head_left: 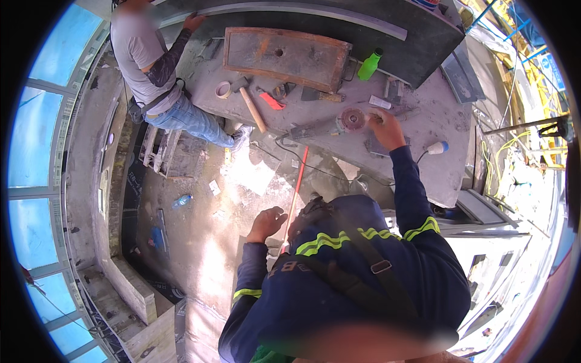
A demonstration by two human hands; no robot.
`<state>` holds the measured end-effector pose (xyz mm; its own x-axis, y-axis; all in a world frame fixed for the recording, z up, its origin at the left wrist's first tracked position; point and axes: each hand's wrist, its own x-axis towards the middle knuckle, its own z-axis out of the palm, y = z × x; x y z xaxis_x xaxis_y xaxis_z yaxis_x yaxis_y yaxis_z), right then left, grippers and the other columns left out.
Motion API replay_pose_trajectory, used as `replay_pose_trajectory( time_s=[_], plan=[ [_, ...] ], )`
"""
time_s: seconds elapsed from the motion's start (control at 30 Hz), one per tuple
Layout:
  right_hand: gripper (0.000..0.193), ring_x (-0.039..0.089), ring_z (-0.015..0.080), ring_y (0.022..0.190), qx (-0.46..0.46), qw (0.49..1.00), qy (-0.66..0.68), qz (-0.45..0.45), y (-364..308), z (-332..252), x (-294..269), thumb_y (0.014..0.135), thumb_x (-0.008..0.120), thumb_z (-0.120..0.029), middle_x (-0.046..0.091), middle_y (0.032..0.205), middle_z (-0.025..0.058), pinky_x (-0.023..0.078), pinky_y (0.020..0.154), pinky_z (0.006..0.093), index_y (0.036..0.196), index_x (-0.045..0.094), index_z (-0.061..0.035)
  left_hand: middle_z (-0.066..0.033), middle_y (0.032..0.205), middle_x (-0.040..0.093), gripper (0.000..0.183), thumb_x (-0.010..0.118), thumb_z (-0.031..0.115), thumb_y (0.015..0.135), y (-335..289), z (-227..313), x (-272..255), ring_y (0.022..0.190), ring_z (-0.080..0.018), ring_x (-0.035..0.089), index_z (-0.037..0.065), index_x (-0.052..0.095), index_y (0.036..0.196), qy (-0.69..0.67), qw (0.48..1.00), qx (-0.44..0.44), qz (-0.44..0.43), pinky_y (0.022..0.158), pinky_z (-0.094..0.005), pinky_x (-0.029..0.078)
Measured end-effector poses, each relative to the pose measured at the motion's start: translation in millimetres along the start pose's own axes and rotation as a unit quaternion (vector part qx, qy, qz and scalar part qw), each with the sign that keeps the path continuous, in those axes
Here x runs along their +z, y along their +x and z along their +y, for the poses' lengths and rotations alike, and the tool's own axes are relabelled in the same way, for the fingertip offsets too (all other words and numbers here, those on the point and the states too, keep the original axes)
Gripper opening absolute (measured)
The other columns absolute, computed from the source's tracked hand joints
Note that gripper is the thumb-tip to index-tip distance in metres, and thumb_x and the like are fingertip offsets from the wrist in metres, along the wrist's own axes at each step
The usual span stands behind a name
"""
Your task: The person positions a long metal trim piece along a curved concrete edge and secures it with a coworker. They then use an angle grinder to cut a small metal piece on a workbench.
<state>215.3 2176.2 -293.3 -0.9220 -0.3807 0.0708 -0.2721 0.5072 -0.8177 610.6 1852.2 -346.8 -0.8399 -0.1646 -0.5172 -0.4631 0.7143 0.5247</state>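
Note:
On the dusty grey slab table [436,163], an angle grinder [352,120] lies with its round reddish disc facing up. My right hand [387,130] is just right of that disc, thumb and fingers drawn together in a pinch; what is between them, if anything, is too small to make out. My left hand [265,225] hangs in front of my body over the floor, fingers loosely bent and apart, holding nothing. A red pole [298,190] slants beside it. Near my right hand are a small white block [380,101] and a white-and-blue capped item [437,147].
Farther back stand a wooden-framed box [284,57] and a green bottle [370,64]. A hammer [252,109], tape roll [223,90] and red-handled tool [271,101] lie at left. Another person [145,66] stands at the far left. A cord [315,167] trails off the table edge.

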Motion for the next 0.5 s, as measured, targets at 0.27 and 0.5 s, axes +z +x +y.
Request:
replay_pose_trajectory(
  time_s=[0.27,0.5],
  plan=[
    [0.058,0.066,0.0354,0.122,-0.239,0.941,-0.175,-0.163,-0.4,-31.2,117.9,0.086,0.084,-0.020,0.070,0.129,0.0139,0.052,0.106,0.0445,0.142,0.069,-0.0075,-0.0267,0.112,0.079,0.046,0.066,0.042,0.100,-133.5,5.2,-9.3,0.105,-0.0425,0.077,0.004,0.078,0.122,-0.099,0.962,-0.130,-0.220,0.095,-0.0532,0.058],
    [0.059,0.063,0.0350,0.123,-0.313,0.876,-0.319,-0.181,44.4,-4.2,202.2,0.088,0.077,-0.018,0.068,0.127,0.0159,0.043,0.104,0.0491,0.146,0.066,-0.0154,-0.0249,0.112,0.079,0.040,0.066,0.037,0.101,-210.4,26.1,52.7,0.103,-0.0394,0.077,0.004,0.078,0.121,-0.218,0.931,-0.245,-0.163,0.093,-0.0491,0.058]
  ],
)
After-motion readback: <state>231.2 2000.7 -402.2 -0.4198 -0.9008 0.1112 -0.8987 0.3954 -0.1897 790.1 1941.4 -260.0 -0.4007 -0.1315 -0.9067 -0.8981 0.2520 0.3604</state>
